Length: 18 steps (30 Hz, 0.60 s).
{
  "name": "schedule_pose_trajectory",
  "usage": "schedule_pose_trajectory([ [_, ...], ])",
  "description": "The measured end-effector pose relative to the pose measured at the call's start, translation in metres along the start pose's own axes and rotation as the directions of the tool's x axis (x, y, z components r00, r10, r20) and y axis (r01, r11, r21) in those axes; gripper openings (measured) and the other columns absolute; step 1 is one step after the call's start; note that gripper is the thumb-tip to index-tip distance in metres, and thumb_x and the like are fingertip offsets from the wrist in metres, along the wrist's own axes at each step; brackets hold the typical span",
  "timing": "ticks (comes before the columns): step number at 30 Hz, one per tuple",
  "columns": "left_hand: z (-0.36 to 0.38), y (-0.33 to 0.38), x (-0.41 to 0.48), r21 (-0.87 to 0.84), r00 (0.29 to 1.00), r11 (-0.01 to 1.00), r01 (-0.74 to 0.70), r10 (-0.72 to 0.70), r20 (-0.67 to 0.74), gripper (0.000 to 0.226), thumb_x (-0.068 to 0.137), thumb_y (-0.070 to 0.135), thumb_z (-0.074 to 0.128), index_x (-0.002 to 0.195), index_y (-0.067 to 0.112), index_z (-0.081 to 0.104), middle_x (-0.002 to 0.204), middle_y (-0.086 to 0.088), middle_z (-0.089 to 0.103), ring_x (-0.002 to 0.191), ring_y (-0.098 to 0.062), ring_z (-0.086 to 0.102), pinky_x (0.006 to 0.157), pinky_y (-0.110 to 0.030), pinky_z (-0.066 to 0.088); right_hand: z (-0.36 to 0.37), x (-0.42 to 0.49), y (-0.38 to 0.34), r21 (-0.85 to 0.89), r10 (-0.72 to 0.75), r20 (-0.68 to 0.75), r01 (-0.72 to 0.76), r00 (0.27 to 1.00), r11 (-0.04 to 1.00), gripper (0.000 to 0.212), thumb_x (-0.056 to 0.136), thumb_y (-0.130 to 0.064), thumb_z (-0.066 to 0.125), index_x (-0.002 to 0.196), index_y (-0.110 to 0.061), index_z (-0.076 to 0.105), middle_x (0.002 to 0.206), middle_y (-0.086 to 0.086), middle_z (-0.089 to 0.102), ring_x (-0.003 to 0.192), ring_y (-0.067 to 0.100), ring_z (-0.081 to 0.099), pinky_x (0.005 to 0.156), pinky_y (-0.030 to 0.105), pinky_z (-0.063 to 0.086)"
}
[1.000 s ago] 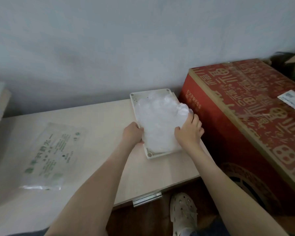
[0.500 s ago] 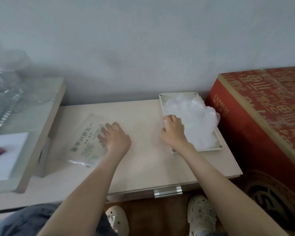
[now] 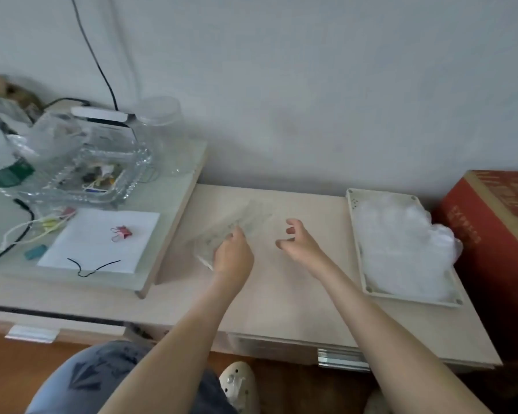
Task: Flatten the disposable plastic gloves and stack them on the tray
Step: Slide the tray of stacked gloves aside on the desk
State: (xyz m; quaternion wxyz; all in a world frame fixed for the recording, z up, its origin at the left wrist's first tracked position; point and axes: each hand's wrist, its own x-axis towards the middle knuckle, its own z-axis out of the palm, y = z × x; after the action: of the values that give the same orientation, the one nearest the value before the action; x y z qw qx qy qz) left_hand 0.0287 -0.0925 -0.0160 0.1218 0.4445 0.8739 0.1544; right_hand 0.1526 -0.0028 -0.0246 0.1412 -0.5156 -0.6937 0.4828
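While left hand point(image 3: 233, 256) grips a clear packet point(image 3: 219, 236), right hand point(image 3: 296, 244) hovers loosely curled, empty.
Crinkly translucent gloves point(image 3: 401, 249) fill the rectangular tray point(image 3: 356, 240) at the worktop's point(image 3: 281, 300) right edge.

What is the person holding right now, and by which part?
The left hand grips the clear printed packet by its near end. The right hand holds nothing, its fingers loosely curled.
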Motion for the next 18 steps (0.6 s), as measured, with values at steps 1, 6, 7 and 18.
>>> schedule_pose_trajectory([
  [1, -0.016, 0.001, -0.001, -0.132, 0.999, 0.991, 0.027, -0.033, -0.043, 0.026, 0.097, 0.007, 0.034, 0.120, 0.002, 0.042, 0.113, -0.022, 0.061, 0.105, -0.038, 0.059, 0.077, -0.038, 0.042, 0.002, 0.001, -0.009, 0.130, 0.014, 0.028, -0.017, 1.000, 0.991, 0.071, 0.088, -0.009, 0.060, 0.147, -0.020, 0.021, 0.139, 0.007, 0.037, 0.109, 0.020, 0.051, 0.089, 0.028, 0.041],
  [6, -0.076, 0.005, -0.006, -0.648, 0.948, 0.761, 0.022, -0.223, -0.229, 0.010, 0.098, 0.014, 0.035, 0.093, 0.006, 0.038, 0.096, -0.023, 0.059, 0.087, -0.038, 0.055, 0.066, -0.038, 0.036, 0.022, 0.001, -0.037, 0.492, 0.032, 0.228, -0.144, 0.973, 0.859, 0.092, 0.078, -0.024, 0.073, 0.147, -0.024, 0.012, 0.135, 0.004, 0.046, 0.120, 0.025, 0.047, 0.100, 0.038, 0.039],
  [7, -0.085, -0.001, -0.006, -0.700, 0.933, 0.714, 0.006, -0.257, -0.253, 0.011, 0.097, 0.015, 0.037, 0.092, 0.006, 0.039, 0.092, -0.019, 0.059, 0.081, -0.035, 0.054, 0.064, -0.037, 0.036, 0.032, 0.001, -0.045, 0.528, 0.011, 0.286, -0.167, 0.958, 0.833, 0.097, 0.069, -0.033, 0.075, 0.146, -0.023, 0.016, 0.126, 0.002, 0.052, 0.115, 0.024, 0.050, 0.096, 0.038, 0.040],
  [18, -0.145, -0.076, -0.008, -0.926, 0.757, 0.333, -0.179, -0.554, -0.346, 0.011, 0.098, 0.013, 0.036, 0.091, 0.020, 0.042, 0.088, 0.002, 0.052, 0.081, -0.017, 0.051, 0.075, -0.039, 0.044, 0.084, -0.002, -0.124, 0.640, -0.207, 0.357, -0.077, 0.911, 0.765, 0.017, 0.091, -0.006, 0.056, 0.075, -0.013, 0.053, 0.060, 0.003, 0.041, 0.042, 0.008, 0.038, 0.042, 0.019, 0.029],
])
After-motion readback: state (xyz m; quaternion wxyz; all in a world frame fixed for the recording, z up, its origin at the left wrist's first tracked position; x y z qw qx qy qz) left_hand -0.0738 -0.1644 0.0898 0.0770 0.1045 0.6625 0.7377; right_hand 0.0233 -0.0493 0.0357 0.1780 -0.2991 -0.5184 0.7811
